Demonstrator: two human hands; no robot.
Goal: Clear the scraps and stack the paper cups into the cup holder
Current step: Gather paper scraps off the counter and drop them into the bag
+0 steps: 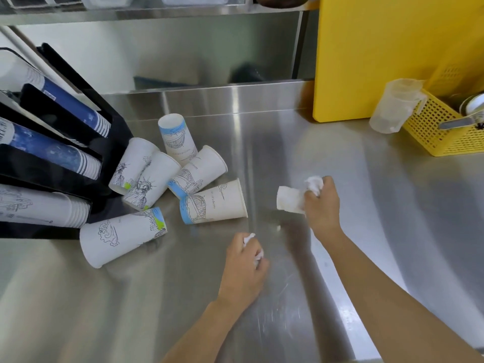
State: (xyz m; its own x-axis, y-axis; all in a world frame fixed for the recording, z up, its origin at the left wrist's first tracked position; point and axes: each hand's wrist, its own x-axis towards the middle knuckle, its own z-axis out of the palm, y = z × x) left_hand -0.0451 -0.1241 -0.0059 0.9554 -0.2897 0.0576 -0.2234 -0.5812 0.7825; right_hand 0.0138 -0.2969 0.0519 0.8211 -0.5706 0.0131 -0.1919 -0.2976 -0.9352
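Scraps: white crumpled paper (313, 184) bunched in the right hand (322, 203), more white bits (252, 248) peeking from the left hand (245, 268) — both wads sit up off the steel counter (379, 205).
Right hand: fingers curled tight around its wad, and there's a flatter white piece (289, 203) sticking out just to its left, apparently in the same grip.
Left hand: closed in a loose fist on its scrap, knuckles up, nearer the person than the right hand and a little to that hand's left.
Paper cups: six loose ones (213, 204) lying tipped over in a heap, left of both hands; the closest lies on its side just beyond the left hand, rim toward the right hand.
Big cup: the largest (123, 235) lies on its side well left of the left hand, touching the holder's base.
Cup holder: black rack (78, 100) far left, past the heap, its slots loaded with nested blue and white cups.
Beyond the right hand: a yellow board (379, 48) standing upright — a clear plastic jug (395, 107) leans on a yellow basket (440, 132) beside it.
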